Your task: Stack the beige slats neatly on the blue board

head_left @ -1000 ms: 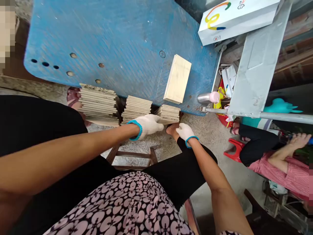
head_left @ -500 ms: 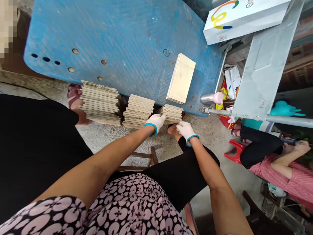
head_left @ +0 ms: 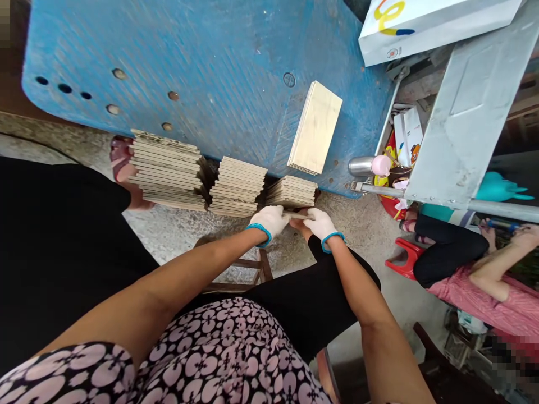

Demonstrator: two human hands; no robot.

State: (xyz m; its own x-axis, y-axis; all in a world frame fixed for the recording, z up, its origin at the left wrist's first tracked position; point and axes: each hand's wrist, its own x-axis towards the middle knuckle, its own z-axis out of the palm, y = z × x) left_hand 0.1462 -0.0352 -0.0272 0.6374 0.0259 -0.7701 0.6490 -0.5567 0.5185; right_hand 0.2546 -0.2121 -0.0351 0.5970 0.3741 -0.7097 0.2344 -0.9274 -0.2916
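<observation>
Between my gloved hands is a thin wooden board (head_left: 297,215), seen nearly edge-on. My left hand (head_left: 272,220) grips its left end, and my right hand (head_left: 319,223) grips its right end. Just beyond them, at the table's near edge, is a small stack of boards (head_left: 292,191). To its left are a middle stack (head_left: 238,185) and a larger left stack (head_left: 168,168), both with uneven ends. A short pile of pale boards (head_left: 315,128) lies flat on the blue table (head_left: 219,84).
A steel bottle with a pink cap (head_left: 366,166) stands near the table's right corner. Beyond it are a metal frame (head_left: 455,112) and a white paper bag (head_left: 438,28). A co-worker in a pink top (head_left: 475,292) sits at right near a red stool (head_left: 404,258). A wooden stool (head_left: 263,266) is below.
Both hands have drawn back slightly from the right stack, and a thin board now shows between them. The view has shifted a little; the pile on the table looks unchanged.
</observation>
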